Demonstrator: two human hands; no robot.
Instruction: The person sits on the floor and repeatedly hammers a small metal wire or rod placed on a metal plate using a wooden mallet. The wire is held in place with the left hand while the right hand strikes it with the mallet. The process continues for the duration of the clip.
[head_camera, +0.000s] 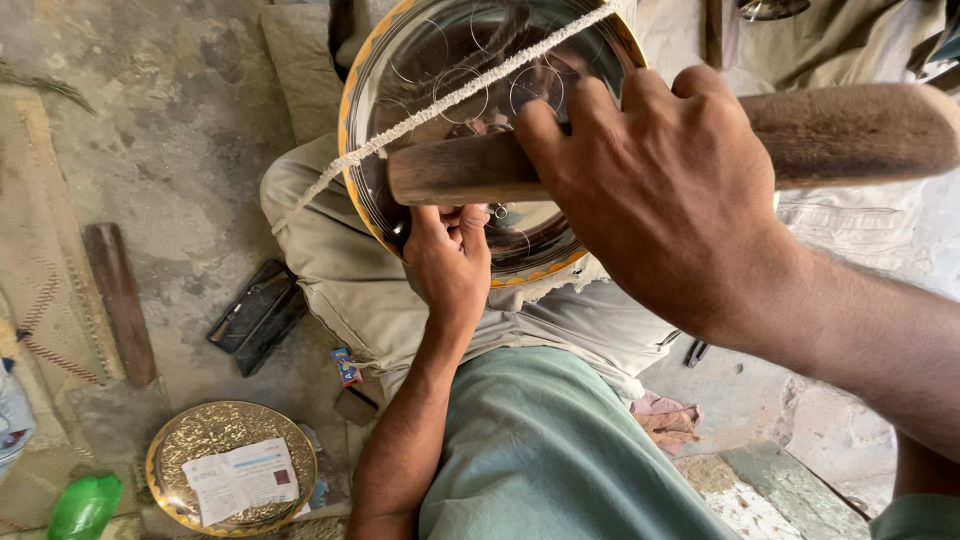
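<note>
In the head view, we are gripping the wooden mallet (700, 145) with our right hand (665, 195), fingers clamped, while our left hand (450, 260) is pinching a small punch against the metal plate (470, 90) on our lap; steadying matters.

Metal plate (440, 60) top cut off, small tool under left hand (452, 262) mostly hidden, wooden mallet (850, 135) end cropped.

Single head-worn view, looking steeply down over the chest and lap toward the floor (190, 150). Very close: right hand (660, 200) fills the upper right, left hand (450, 260) sits mid-frame against the round metal plate (420, 60).
</note>
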